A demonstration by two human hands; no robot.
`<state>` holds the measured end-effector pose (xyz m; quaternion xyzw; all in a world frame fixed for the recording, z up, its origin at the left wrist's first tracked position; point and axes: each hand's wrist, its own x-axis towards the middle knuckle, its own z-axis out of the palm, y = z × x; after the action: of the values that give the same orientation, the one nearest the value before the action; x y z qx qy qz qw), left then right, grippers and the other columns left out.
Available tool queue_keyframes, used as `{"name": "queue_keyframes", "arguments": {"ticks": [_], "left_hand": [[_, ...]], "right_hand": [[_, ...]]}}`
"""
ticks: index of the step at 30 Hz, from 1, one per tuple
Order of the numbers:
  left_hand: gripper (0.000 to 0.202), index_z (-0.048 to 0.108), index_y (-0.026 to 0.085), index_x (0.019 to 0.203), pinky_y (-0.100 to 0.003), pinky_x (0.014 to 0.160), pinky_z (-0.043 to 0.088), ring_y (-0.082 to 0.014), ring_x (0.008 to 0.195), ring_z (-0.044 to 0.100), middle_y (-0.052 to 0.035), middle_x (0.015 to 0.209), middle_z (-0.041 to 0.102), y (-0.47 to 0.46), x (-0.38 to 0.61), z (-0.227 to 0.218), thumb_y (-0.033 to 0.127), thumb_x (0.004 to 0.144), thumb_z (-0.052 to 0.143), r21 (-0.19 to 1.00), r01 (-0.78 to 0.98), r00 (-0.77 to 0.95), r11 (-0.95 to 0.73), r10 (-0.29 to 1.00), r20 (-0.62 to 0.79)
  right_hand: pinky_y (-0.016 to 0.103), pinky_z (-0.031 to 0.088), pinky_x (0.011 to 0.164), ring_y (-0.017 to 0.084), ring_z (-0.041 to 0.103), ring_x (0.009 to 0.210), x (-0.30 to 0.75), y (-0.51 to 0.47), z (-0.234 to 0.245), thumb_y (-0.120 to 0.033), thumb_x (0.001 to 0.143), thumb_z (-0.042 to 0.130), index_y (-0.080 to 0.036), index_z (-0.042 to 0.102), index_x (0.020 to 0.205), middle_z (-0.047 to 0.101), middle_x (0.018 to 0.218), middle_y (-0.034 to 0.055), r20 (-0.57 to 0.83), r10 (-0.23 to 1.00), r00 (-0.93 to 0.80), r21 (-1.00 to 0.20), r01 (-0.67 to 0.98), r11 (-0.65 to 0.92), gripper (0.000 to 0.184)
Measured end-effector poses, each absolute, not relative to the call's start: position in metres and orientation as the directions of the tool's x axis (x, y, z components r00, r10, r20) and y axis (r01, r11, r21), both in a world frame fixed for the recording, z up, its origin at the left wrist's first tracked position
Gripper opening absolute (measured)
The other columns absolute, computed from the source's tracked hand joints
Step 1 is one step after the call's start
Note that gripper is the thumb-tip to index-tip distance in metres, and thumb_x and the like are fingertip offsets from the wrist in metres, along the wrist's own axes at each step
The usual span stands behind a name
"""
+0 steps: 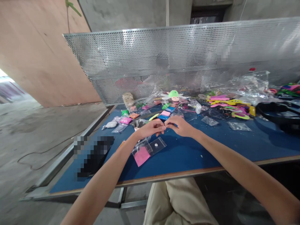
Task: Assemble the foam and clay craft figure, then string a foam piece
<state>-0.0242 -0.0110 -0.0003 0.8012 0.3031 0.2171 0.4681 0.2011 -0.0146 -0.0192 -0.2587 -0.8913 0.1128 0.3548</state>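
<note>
Above the blue table, my left hand and my right hand meet fingertip to fingertip. Both are closed in a pinch, and whatever sits between the fingers is too small to make out. Just below my left hand lies a clear bag with a pink packet, beside another small clear bag holding a white piece. Behind the hands are a pink packet, a blue packet and a yellow-green strip. Farther back stands a figure with a green cap.
A blurred-out black object lies at the table's left, near a white earbud case. Colourful foam pieces and clear plastic bags are heaped at the right, beside a black strap-like object. A perforated metal panel closes off the back.
</note>
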Motion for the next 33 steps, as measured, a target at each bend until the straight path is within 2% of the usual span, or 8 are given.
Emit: {"name": "queue_keyframes", "arguments": {"ticks": [5,13,18,25,33], "left_hand": [[0.036,0.061,0.015,0.087,-0.022,0.057,0.044,-0.0091,0.058,0.056,-0.0013,0.075,0.063,-0.0088,-0.024,-0.003,0.05,0.083,0.066,0.889,0.291,0.715,-0.354,0.698,0.043],[0.034,0.065,0.013,0.086,-0.023,0.061,0.047,-0.0088,0.061,0.057,-0.003,0.08,0.065,-0.0075,-0.0253,-0.005,0.047,0.086,0.064,0.906,0.246,0.743,-0.344,0.668,0.052],[0.036,0.066,0.013,0.085,-0.023,0.062,0.047,-0.0094,0.062,0.058,-0.0033,0.081,0.065,-0.0042,-0.0254,-0.0096,0.049,0.084,0.066,0.879,0.284,0.738,-0.382,0.673,0.054],[0.037,0.066,0.013,0.084,-0.024,0.063,0.049,-0.0099,0.062,0.06,-0.0035,0.081,0.066,-0.0043,-0.025,-0.0094,0.049,0.081,0.069,0.886,0.291,0.739,-0.361,0.673,0.031],[0.036,0.067,0.013,0.088,-0.025,0.066,0.052,-0.0107,0.064,0.063,-0.0054,0.085,0.067,-0.0039,-0.0262,-0.0089,0.049,0.084,0.066,0.9,0.243,0.749,-0.361,0.66,0.062]], "right_hand": [[0.033,0.042,0.083,0.019,0.059,0.086,0.2015,-0.0137,-0.0184,-0.026,0.098,0.048,-0.022,0.064,0.095,0.069,0.093,0.0038,0.576,0.513,-0.636,-0.393,0.336,0.856,0.016],[0.032,0.044,0.082,0.019,0.061,0.087,0.2005,-0.014,-0.018,-0.026,0.098,0.048,-0.023,0.065,0.096,0.07,0.094,0.0042,0.6,0.501,-0.623,-0.412,0.296,0.862,0.017],[0.032,0.044,0.082,0.019,0.061,0.087,0.2008,-0.0145,-0.019,-0.027,0.098,0.051,-0.022,0.065,0.093,0.069,0.092,0.0044,0.581,0.498,-0.644,-0.41,0.297,0.862,0.016],[0.032,0.044,0.081,0.019,0.06,0.087,0.1994,-0.0123,-0.0212,-0.03,0.098,0.051,-0.022,0.064,0.091,0.068,0.092,0.0041,0.58,0.511,-0.634,-0.45,0.273,0.85,0.017],[0.033,0.044,0.082,0.019,0.058,0.087,0.2006,-0.0131,-0.0196,-0.03,0.098,0.051,-0.023,0.064,0.091,0.066,0.091,0.0036,0.571,0.532,-0.625,-0.491,0.259,0.831,0.017]]}}
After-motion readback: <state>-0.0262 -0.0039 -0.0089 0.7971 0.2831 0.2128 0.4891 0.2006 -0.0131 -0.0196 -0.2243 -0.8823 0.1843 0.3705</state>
